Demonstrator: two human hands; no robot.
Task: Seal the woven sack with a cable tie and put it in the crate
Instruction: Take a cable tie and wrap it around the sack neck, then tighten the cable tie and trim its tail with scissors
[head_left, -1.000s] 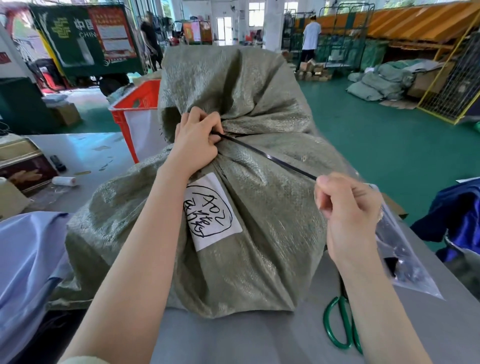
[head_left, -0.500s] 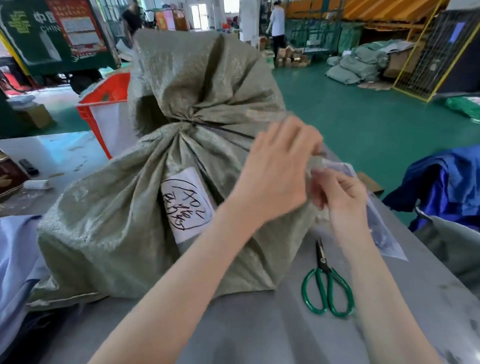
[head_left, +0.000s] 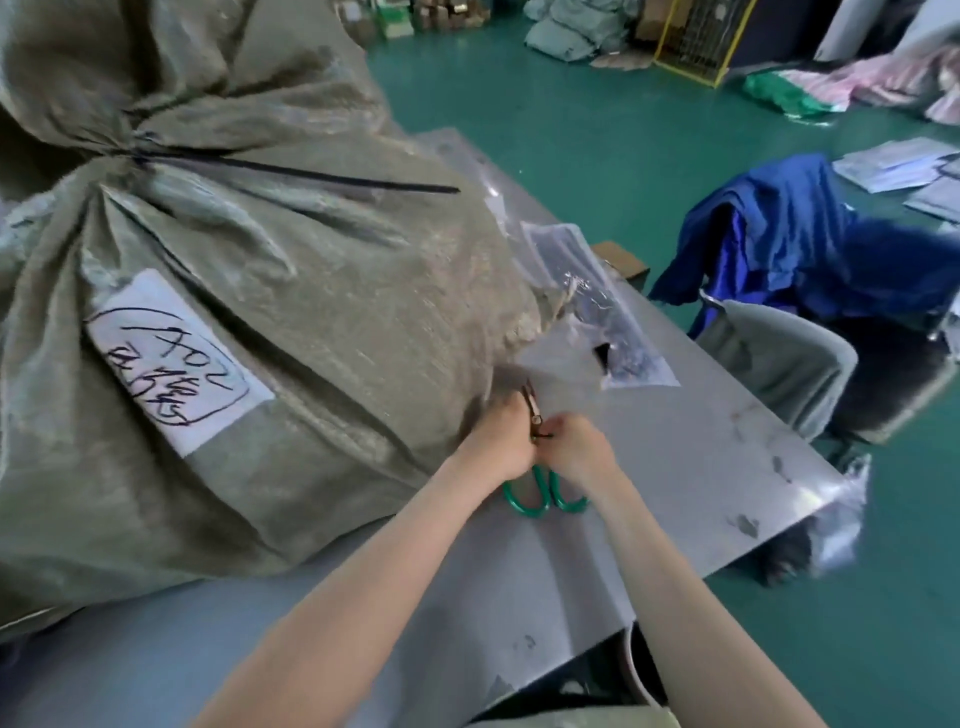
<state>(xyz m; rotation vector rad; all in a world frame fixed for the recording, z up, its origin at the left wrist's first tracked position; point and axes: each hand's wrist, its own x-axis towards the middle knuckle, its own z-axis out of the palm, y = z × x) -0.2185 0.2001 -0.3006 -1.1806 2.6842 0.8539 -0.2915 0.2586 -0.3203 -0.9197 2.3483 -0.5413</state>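
Note:
The grey-green woven sack (head_left: 337, 322) lies on the grey table (head_left: 701, 467), its neck bunched at the upper left. A black cable tie (head_left: 322, 176) circles the neck, and its long tail sticks out to the right, free of both hands. A white handwritten label (head_left: 171, 358) is on the sack's side. My left hand (head_left: 506, 436) and my right hand (head_left: 576, 449) meet over the green-handled scissors (head_left: 524, 501) at the sack's lower right edge, fingers curled around the blades and pivot. The crate is out of view.
A clear plastic bag (head_left: 597, 312) lies on the table just beyond my hands. A chair draped with blue cloth (head_left: 779, 228) stands to the right of the table. The table's right edge (head_left: 810, 519) is close by, over green floor.
Both hands let go of the cable tie tail and dropped to the scissors on the table. The view swung down and right, so the red crate left the frame.

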